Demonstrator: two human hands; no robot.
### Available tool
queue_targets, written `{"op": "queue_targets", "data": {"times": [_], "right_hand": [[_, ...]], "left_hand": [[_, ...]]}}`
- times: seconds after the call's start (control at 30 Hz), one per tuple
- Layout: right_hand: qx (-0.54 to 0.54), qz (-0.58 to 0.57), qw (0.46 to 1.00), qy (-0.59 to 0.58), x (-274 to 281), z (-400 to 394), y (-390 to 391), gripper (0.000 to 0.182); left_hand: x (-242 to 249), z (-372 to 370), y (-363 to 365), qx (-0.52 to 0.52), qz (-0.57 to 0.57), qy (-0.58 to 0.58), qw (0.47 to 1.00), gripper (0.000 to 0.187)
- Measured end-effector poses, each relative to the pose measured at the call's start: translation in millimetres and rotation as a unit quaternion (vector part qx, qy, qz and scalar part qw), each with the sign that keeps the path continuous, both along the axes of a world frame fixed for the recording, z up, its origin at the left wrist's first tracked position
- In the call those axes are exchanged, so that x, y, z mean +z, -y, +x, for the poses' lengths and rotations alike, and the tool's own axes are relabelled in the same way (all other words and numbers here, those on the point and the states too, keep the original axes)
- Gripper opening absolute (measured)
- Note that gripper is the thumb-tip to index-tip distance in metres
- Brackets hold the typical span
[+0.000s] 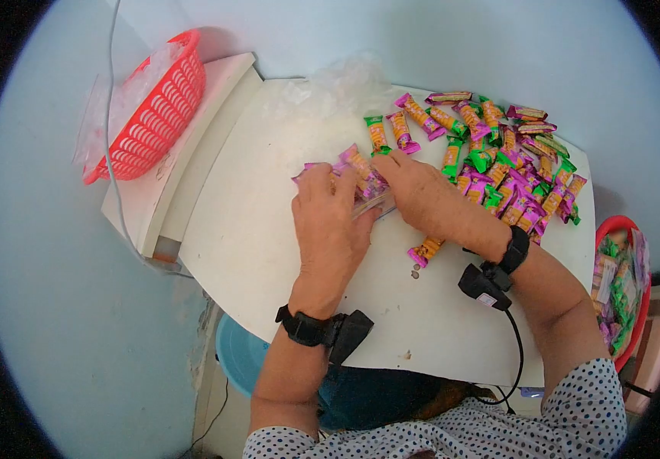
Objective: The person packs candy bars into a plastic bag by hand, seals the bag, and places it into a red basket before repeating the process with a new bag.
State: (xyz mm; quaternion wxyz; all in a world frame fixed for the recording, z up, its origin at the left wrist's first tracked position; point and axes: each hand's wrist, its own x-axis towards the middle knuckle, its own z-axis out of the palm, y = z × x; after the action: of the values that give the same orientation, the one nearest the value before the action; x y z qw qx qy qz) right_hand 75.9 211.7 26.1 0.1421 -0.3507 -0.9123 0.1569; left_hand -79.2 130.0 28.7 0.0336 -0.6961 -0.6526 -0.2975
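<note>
At the middle of the white table, my left hand [322, 218] curls around a clear plastic bag [376, 205] with purple-and-orange wrapped snack bars [360, 164] in or against it. My right hand [433, 199] pinches the bag's right side, its fingertips partly hidden. Just beyond my hands lie a green-wrapped bar [377, 135] and a purple-wrapped bar [402, 131]. Another bar [425, 251] rests below my right wrist. To the right spreads a loose pile of purple and green wrapped bars [510, 180].
Crumpled clear plastic bags [341, 88] lie at the table's back edge. A red basket [154, 115] holding clear plastic stands on a white shelf [219, 99] at left. Another red basket [642, 306] with packed bars is at right. A blue basin [238, 356] sits below the table.
</note>
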Motion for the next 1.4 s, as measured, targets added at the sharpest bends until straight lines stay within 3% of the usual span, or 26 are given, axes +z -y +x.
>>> {"op": "queue_targets", "data": {"times": [0.27,0.57,1.13,1.27,1.4], "right_hand": [[0.019,0.024,0.999,-0.023,-6,4,-2,0.023],[0.032,0.053,0.997,-0.035,-12,4,-3,0.018],[0.015,0.046,0.998,-0.027,-5,1,2,0.03],[0.021,0.066,0.997,-0.033,-13,3,-2,0.035],[0.014,0.024,0.999,-0.015,-4,2,1,0.058]], "left_hand": [[-15,0,-8,-0.018,0.038,-0.001,0.999,0.05],[-16,3,-13,-0.045,0.079,-0.011,0.996,0.043],[-10,3,-8,-0.007,0.058,0.01,0.998,0.042],[-10,5,-5,-0.021,0.017,0.006,1.0,0.031],[-11,9,-5,-0.052,-0.003,0.01,0.999,0.021]]}}
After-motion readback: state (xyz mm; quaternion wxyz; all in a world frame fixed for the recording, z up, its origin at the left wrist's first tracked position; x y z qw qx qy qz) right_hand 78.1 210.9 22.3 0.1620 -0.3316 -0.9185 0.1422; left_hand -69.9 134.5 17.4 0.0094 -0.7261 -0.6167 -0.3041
